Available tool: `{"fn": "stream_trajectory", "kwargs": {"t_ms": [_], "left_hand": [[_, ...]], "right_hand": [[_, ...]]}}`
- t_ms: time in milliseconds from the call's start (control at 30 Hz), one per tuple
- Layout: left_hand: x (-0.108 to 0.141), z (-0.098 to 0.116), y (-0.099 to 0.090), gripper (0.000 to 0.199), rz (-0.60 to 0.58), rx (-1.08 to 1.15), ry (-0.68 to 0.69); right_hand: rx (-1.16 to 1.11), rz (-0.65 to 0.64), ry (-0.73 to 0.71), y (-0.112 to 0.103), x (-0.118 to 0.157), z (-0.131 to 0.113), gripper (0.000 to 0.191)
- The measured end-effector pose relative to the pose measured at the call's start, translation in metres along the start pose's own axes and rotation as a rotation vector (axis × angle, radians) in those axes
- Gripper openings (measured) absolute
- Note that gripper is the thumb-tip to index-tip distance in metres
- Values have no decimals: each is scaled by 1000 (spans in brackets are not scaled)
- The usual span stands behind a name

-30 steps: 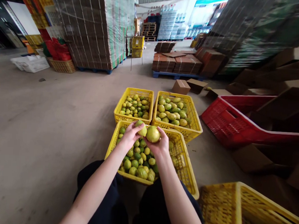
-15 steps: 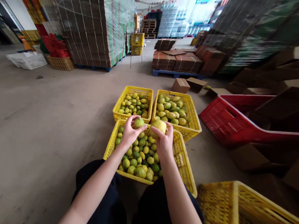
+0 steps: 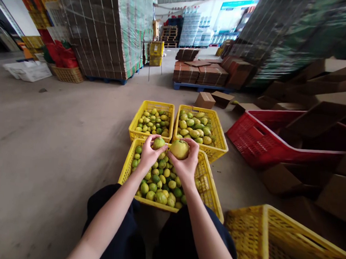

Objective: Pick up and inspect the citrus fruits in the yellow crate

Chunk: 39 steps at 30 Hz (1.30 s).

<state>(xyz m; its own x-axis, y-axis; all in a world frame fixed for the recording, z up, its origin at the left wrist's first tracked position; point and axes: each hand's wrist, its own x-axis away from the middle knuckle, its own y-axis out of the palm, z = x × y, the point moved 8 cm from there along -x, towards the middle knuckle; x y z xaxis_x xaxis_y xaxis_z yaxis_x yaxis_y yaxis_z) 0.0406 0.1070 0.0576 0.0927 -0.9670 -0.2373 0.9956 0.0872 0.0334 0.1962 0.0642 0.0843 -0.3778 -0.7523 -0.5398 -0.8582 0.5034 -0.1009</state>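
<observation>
My left hand (image 3: 150, 153) is closed round a small green lemon (image 3: 159, 143), gripped between thumb and fingers. In my right hand (image 3: 188, 161) is a larger yellow-green lemon (image 3: 179, 150), its side turned to me. Both hands are held side by side above the near yellow crate (image 3: 123, 169), the two fruits a little apart. Many green and yellow lemons (image 3: 160, 198) lie loose in that crate. Just beyond stand two more yellow crates: the left one (image 3: 136, 121) holds smaller lemons, the right one (image 3: 221, 138) larger, longer ones.
A yellow crate (image 3: 244, 231) stands at the lower right, near my knee. To the right are a red crate (image 3: 248, 136) and a heap of cardboard boxes (image 3: 293, 180). Flattened cartons (image 3: 211, 73) on a blue pallet and tall wrapped stacks (image 3: 94, 31) stand farther back.
The right hand has turned the larger lemon, with its fingers now spread more around the sides. My left hand keeps its lemon. The whole view has shifted slightly.
</observation>
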Motion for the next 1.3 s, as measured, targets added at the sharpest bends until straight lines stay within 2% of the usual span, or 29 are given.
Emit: {"fn": "stream_trajectory", "kwargs": {"t_ms": [333,667,900,1067,1133,1300], "left_hand": [[0,-1,6,39,-3,15,-1],[2,-2,15,40,-18,11,-33],[4,0,12,36,-45,-38,-13],[3,-10,11,37,-28,46,-94],[3,-13,13,38,-24,91,-129],[4,-20,20,38,-10,174,-214]], "right_hand": [[-54,-22,72,-1,3,-7,50],[37,-16,20,-9,3,-6,49],[-122,15,179,-10,1,12,51],[-325,53,490,-1,5,46,56],[-397,47,571,4,7,54,57],[-407,25,583,4,9,57,55]]}}
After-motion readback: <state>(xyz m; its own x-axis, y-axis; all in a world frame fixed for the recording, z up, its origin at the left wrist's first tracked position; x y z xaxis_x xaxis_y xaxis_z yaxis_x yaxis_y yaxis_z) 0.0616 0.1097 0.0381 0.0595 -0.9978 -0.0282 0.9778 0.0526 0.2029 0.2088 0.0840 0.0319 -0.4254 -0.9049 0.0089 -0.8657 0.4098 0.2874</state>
